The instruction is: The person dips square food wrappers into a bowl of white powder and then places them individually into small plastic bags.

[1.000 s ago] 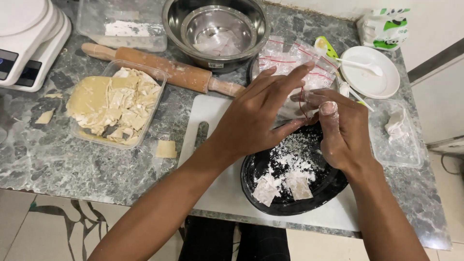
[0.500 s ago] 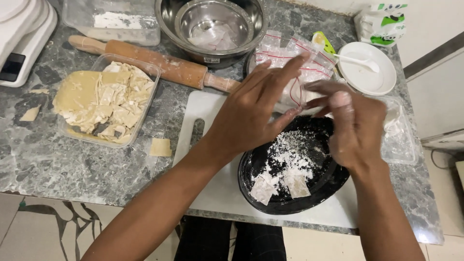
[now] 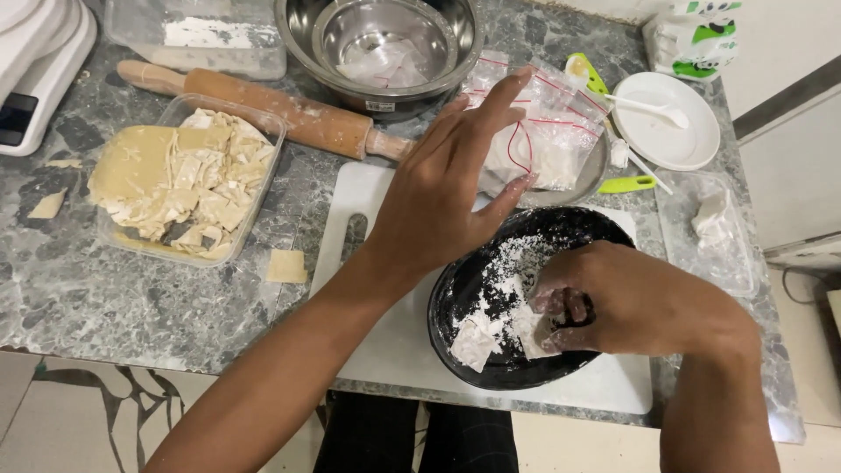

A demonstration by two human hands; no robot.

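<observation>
Nearest the camera, the right hand reaches down into the black bowl, its fingers curled and pinched around something in the white flour; whether it grips a floured dough piece or just a clump of flour I cannot tell, since the knuckles hide the fingertips. The bowl sits on a white cutting board at the near edge of the grey marble counter, and a couple of pale floured dough squares lie in the bowl just left of that hand. The step in hand looks like coating cut dough pieces in flour. The left hand hovers above the bowl's far rim, flat and open, fingers spread, holding nothing. A stray dough square lies on the counter just left of the board. Farther off, a clear plastic tub holds a heap of tan dough strips and scraps. Beyond that lie a wooden rolling pin, a steel mixing bowl, small zip bags of white powder and a white dish with a spoon. The next move, as I judge it, calls for the right hand to lift what it pinches clear of the bowl without shedding flour over the board, with the free left hand ready to take it or steady the bowl
</observation>
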